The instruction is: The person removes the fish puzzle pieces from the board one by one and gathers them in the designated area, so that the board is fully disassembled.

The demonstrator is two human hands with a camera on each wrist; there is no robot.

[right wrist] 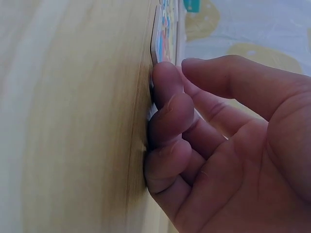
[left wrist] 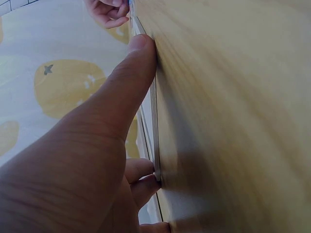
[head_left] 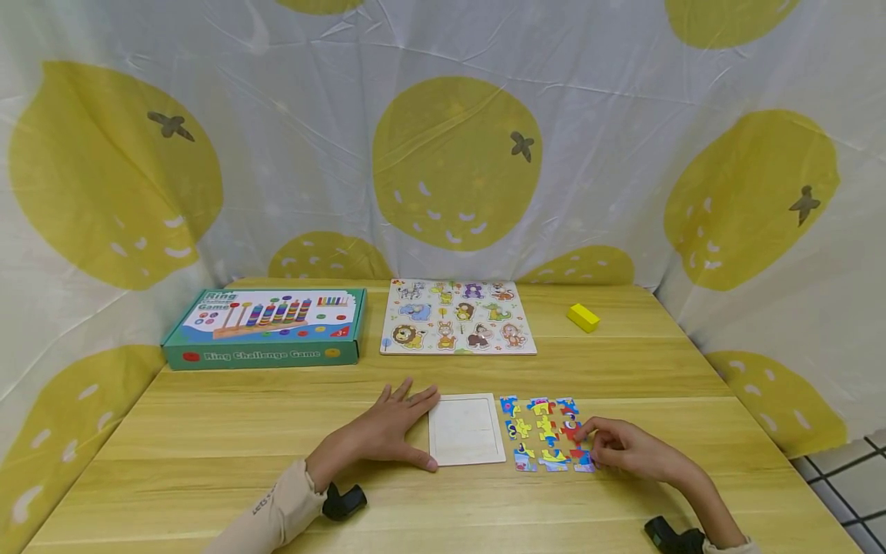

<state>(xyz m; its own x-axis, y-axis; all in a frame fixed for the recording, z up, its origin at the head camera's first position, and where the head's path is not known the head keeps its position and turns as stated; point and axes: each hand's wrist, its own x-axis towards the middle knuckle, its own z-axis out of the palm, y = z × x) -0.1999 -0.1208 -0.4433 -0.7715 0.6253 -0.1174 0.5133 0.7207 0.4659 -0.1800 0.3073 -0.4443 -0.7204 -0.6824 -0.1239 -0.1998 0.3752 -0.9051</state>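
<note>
My left hand [head_left: 391,425] lies spread along the left side of a blank wooden puzzle tray [head_left: 467,429]. Its thumb [left wrist: 138,58] rests at the tray's near corner, with other fingertips at the far left corner. Right of the tray lie colourful jigsaw pieces [head_left: 547,428] in loose columns with small gaps. My right hand [head_left: 633,450] is at the right column, an index fingertip touching a red and blue piece [head_left: 571,431]. In the right wrist view its fingers [right wrist: 171,119] bend loosely down to the table, and the thumb [right wrist: 209,73] stands apart with nothing pinched.
A green Ring Challenge Game box [head_left: 266,329] stands at the back left. Beside it lies an animal puzzle board [head_left: 458,317], and a yellow block [head_left: 583,318] sits further right. A lemon-print curtain [head_left: 595,169] hangs behind the wooden table [head_left: 228,431].
</note>
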